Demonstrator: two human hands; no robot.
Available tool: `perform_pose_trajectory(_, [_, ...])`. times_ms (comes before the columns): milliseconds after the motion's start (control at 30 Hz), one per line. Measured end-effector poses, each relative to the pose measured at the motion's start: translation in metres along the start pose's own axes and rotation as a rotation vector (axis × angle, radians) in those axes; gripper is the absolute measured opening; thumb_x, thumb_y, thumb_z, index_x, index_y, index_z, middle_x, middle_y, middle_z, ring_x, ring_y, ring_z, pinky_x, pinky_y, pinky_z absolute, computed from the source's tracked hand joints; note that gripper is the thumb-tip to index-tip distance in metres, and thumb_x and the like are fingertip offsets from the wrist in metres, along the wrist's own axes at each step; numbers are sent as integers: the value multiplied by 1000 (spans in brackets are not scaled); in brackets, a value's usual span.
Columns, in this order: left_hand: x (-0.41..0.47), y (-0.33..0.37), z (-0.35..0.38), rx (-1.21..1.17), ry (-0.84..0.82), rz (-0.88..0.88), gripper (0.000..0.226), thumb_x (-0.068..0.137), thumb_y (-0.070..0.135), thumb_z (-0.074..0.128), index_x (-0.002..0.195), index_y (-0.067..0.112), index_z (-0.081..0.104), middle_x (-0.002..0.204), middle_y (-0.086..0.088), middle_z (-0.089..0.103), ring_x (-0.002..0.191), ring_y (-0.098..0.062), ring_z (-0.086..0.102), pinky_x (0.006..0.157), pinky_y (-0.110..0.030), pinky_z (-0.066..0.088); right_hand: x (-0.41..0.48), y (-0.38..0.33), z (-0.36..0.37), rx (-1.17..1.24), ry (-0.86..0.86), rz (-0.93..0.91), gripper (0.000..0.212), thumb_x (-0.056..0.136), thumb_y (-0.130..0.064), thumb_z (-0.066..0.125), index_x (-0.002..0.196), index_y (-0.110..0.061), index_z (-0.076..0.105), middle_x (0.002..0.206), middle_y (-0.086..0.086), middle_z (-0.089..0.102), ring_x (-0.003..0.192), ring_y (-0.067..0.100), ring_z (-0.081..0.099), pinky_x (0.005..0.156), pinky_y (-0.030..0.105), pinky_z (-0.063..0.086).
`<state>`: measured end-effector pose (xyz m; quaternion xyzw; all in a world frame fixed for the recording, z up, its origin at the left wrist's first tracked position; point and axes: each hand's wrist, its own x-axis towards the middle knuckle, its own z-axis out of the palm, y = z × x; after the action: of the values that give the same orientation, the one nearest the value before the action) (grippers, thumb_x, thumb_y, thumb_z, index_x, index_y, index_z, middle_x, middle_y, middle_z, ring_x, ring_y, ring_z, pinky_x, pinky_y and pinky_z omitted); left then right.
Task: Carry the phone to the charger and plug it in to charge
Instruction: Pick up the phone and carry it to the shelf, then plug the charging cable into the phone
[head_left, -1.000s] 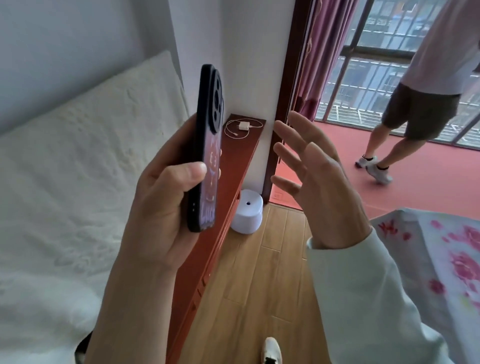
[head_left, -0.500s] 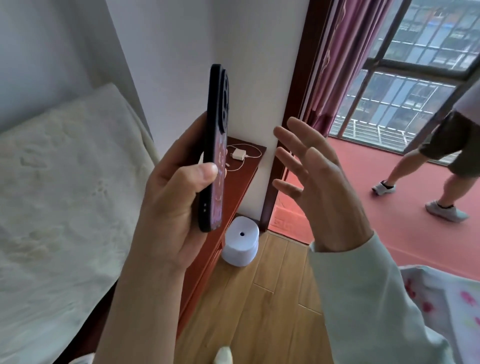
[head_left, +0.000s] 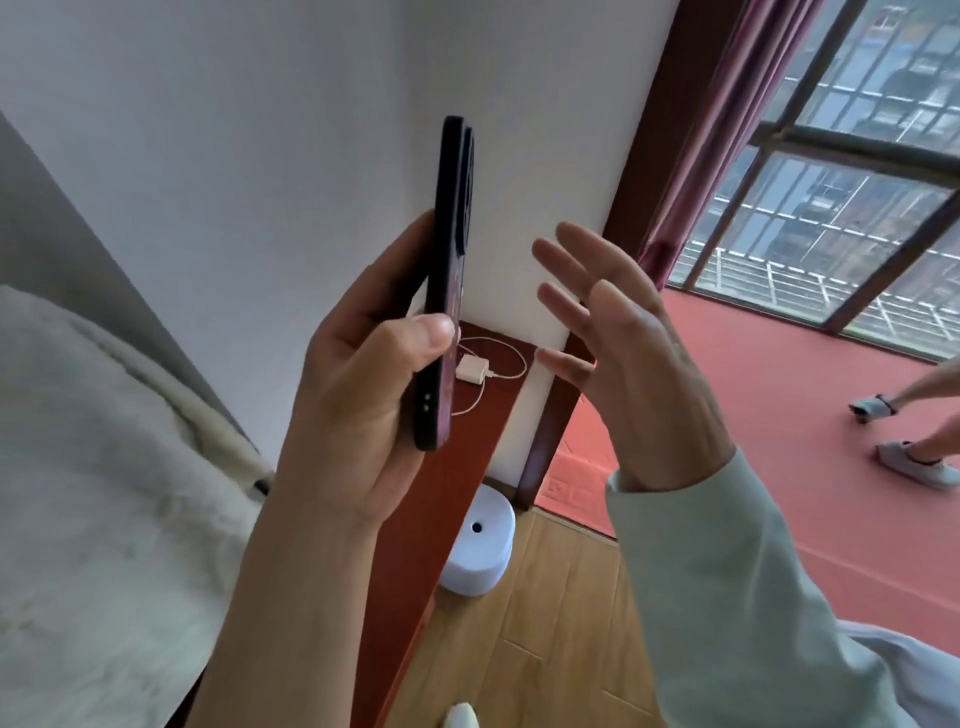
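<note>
The left hand (head_left: 358, 384) is gripping the phone (head_left: 449, 280) upright at centre frame, thumb pressing its edge. The right hand (head_left: 634, 364), sleeved, is hovering empty to the right, fingers spread.

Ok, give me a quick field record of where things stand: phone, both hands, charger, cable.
phone: held upright and edge-on, not plugged in
left hand: gripping the phone, thumb on its near edge
right hand: open, fingers spread, holding nothing
charger: white block lying on the red-brown ledge by the wall
cable: white, looped beside the charger, free end hidden behind the phone
</note>
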<state>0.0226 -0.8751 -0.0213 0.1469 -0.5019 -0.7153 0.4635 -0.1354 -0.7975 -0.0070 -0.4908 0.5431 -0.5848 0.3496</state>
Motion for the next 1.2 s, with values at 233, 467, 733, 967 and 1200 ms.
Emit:
perform_pose_trajectory(233, [62,-18,-18,103,114,-4,65,83,-4,47,145,14,54,122,0,74,106,-24,57,94,-38,46,78,27,-2,54,-58,30,43,78,-58,51,120,-56,56,138,-27,57,130,-2,52,104,40,45])
perform_pose_trajectory(467, [107,-55,-33,341,255,6,63,80,10,61,139,31,61,114,-11,72,92,-25,71,81,-35,57,132,65,-7,68,-119,103,49,79,-58,50,127,-52,55,137,-25,60,130,1,54,108,45,43])
perform_pose_trajectory(733, [144,-104,-41,873,366,76,63,82,19,63,144,24,53,147,4,56,122,-14,63,89,-19,57,178,111,-10,248,-191,222,38,96,-29,54,134,-31,56,130,-4,69,113,12,68,93,32,54])
perform_pose_trajectory(967, [166,-159,-57,1071,419,63,68,84,46,58,146,20,52,157,3,44,140,-17,47,95,-9,45,200,151,-20,322,-234,331,39,98,-12,55,126,-39,58,113,2,76,101,16,75,75,24,58])
perform_pose_trajectory(1200, [166,-220,-70,1114,458,11,69,83,35,69,146,13,52,159,-5,42,145,-27,37,108,-49,46,212,215,-31,345,-234,391,47,99,2,50,132,-30,56,105,3,75,96,18,73,71,26,58])
